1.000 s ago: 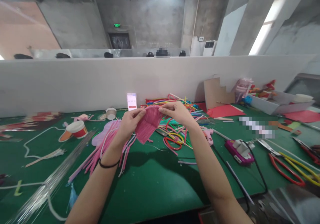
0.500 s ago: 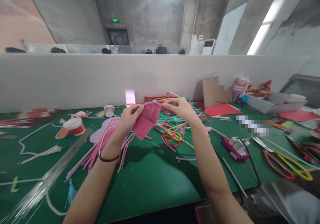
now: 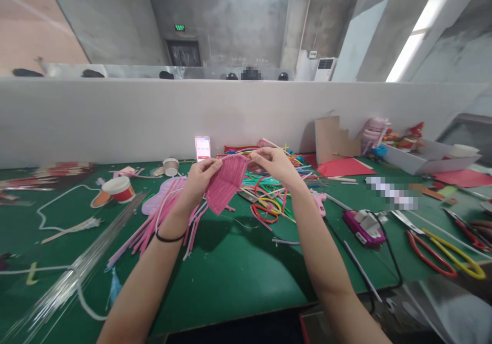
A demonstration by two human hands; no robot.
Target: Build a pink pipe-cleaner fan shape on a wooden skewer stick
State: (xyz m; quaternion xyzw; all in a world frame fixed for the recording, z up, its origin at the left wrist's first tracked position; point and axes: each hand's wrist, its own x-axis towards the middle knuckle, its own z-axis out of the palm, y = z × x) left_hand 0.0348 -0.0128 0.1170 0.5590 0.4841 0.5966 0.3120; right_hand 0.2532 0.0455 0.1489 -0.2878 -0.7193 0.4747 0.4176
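Between my hands, above the table, is a folded panel of pink pipe cleaners (image 3: 226, 186) laid side by side, with a crease across its middle. My left hand (image 3: 202, 177) pinches its left edge between thumb and fingers. At the upper right corner, the fingertips of my right hand (image 3: 271, 162) are closed in a pinch; the exact contact there is small and partly hidden. Below my left forearm lies a bundle of loose pink pipe cleaners (image 3: 144, 231). A pink glue gun (image 3: 320, 204) lies partly behind my right forearm.
Coloured pipe cleaners (image 3: 265, 180) and red-and-yellow scissors (image 3: 265, 210) lie behind the panel. On the right are a purple power strip (image 3: 361, 234) with cables and large scissors (image 3: 434, 246). Left hold a paper cup (image 3: 120, 189) and thin wires (image 3: 82, 262). A phone (image 3: 203, 149) leans against the partition (image 3: 115, 123).
The view has shifted slightly, so the table items sit a little further right. Both hands keep nearly the same pose around the pink panel.
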